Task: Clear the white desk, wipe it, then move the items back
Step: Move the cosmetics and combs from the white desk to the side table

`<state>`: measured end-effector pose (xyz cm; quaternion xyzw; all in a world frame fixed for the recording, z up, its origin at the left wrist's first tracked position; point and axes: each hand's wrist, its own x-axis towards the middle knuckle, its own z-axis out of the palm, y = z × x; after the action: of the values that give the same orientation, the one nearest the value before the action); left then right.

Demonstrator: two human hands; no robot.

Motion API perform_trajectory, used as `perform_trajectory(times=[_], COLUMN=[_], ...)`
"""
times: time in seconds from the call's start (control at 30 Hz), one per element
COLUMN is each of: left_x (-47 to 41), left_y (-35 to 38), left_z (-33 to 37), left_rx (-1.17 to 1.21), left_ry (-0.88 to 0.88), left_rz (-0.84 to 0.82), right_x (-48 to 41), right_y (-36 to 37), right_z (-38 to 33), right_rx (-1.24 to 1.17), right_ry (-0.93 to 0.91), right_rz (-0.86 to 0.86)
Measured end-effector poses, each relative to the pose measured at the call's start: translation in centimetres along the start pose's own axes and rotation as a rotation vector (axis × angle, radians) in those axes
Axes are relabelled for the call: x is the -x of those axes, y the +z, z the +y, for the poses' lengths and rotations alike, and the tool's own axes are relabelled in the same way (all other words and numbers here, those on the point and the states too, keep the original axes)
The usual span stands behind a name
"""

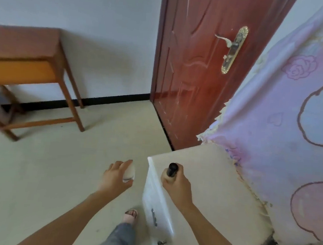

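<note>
Two hands are each holding one thing. The left hand [117,175] is curling its fingers and thumb round a white rounded thing [129,173], out over the floor [56,172] and just beside the near corner of the desk [216,177]. Blur is hiding whether this thing is a container. The right hand [178,184] is gripping a pale bottle [172,170] in a fist, and its black cap is sticking up above the fingers. The bottle is standing roughly upright over the desk top, near the front edge. The hand is hiding its base, so I cannot tell if it is touching the top, nor what is inside. A pink flowered cloth [292,113] is hanging at the desk's far side, its frayed hem lying on the top. A dark handle [154,217] is showing on the desk's white front. Across the floor, a brown table [27,53] is standing against the wall, left of a red door [195,71].
</note>
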<state>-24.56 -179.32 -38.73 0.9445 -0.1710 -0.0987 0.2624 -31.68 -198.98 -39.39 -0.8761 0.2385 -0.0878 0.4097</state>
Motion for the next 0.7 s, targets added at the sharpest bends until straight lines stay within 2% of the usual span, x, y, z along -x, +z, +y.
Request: perform_trajectory(times=[0.13, 0.23, 0.47, 0.7], left_x=[4.8, 7.3, 12.1, 17.1], left_y=[-3.8, -6.5, -11.7, -19.6], left_z=[-6.3, -10.2, -17.9, -28.4], left_rx=[0.026, 0.062, 0.163, 0.168], left_ry=[-0.207, -0.348, -0.482, -0.459], left_rz=[0.148, 0.24, 0.372, 0.423], right_x=[1.2, 2.2, 5.1, 10.7], right_y=[4.3, 7.0, 13.1, 22.0], right_z=[-4.3, -7.8, -15.7, -24.8], right_rx=[0.027, 0.062, 0.143, 0.158], right_ry=[-0.133, -0.224, -0.339, -0.416], right_rz=[-0.238, -0.348, -0.376, -0.41])
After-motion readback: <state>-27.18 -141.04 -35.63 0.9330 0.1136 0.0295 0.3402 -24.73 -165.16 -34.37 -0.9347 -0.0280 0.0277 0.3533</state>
